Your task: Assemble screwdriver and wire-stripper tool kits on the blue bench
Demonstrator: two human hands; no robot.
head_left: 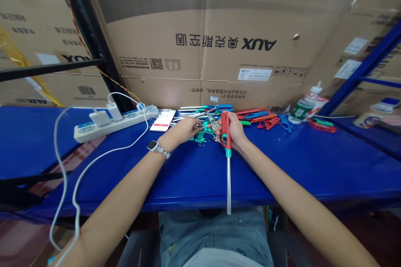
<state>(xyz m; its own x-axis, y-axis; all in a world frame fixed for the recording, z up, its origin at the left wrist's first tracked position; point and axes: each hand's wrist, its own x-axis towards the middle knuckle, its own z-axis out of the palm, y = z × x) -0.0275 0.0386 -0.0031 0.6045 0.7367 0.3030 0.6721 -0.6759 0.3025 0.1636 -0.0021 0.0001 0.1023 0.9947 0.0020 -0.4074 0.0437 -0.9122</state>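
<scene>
My right hand (237, 130) is closed around the red handle of a long-necked gas lighter (228, 150). Its metal tube points down toward the table's front edge, with a green collar where tube meets handle. To the left, my left hand (186, 129), with a watch and bracelet at the wrist, has its fingertips pinched together over the pile; what they hold is too small to make out. Below and between the hands lie small green plastic pieces (200, 137) and tiny metal parts. Metal lighter tubes (191, 114) are heaped just behind my left hand.
Red and blue lighter casings (255, 117) lie right of the pile. A phone (163, 120) and a white power strip (119, 124) with chargers and cables are at left. A clear bottle (305, 106) stands at right. Behind rises a cardboard wall (219, 16).
</scene>
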